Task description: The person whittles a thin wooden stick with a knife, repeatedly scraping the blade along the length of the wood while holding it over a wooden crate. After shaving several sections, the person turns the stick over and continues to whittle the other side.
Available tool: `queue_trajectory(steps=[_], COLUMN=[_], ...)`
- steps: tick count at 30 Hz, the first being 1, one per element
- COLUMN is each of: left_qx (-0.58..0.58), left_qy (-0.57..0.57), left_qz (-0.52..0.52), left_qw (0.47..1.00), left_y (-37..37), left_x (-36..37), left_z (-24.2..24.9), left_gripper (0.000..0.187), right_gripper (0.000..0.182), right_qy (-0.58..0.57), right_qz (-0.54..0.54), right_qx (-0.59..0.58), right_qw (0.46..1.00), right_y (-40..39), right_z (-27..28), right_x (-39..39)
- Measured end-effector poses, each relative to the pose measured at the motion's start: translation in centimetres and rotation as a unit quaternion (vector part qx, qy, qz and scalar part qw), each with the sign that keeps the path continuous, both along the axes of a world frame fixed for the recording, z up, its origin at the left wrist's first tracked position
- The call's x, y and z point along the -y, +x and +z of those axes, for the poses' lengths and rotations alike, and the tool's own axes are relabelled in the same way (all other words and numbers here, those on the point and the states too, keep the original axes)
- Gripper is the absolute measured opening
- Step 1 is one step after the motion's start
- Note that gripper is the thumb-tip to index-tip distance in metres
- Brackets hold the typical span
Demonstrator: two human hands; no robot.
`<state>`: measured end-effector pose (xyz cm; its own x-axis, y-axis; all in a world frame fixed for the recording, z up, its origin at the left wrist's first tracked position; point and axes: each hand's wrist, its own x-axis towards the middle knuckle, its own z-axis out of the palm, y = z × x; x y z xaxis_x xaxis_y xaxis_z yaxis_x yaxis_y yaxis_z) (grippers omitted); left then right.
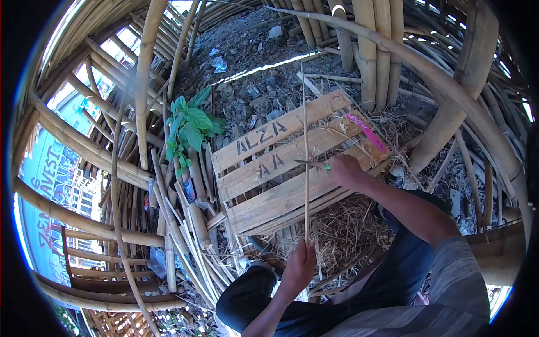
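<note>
Pinching a thin bamboo strip and a short knife over a slatted wooden crate, head view.
At lower centre the left hand closes round the lower end of the one long, slender strip, which runs up mid-frame across the crate; right of centre, the right hand grips the one knife, its pointed metal blade crossing the strip. The crate shows three broad, pale, flat top slats, stencilled ALZA and AA. One broad-leaved plant grows upper left; dry, fibrous straw lies lower right of centre.
</note>
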<state>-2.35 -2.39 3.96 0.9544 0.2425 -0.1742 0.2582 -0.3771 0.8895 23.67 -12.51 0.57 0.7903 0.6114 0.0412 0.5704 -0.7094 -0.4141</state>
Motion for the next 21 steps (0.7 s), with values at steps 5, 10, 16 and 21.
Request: queue_trajectory(steps=[5,10,16,21], left_qx=[-0.043,-0.029,-0.047,-0.060], left_qy=[-0.206,-0.139,-0.266,-0.256], left_qz=[0.044,0.042,0.054,0.072], left_qw=[0.977,0.989,0.961,0.962], left_y=[0.7,0.2,0.5,0.9], left_x=[-0.7,-0.6,0.1,-0.7], left_z=[0.0,-0.1,0.4,0.9], left_gripper=[0.025,0.025,0.024,0.023], right_gripper=[0.022,0.022,0.021,0.022], right_qy=[0.029,0.004,0.049,0.006], right_qz=[0.079,0.146,-0.023,0.197], right_qx=[-0.060,-0.034,-0.043,-0.050], right_qw=[0.995,0.989,0.998,0.979], right_y=[-4.3,-5.4,-1.0,-7.3], right_z=[1.3,0.8,0.0,1.8], right_x=[-0.2,-0.6,-0.4,-1.2])
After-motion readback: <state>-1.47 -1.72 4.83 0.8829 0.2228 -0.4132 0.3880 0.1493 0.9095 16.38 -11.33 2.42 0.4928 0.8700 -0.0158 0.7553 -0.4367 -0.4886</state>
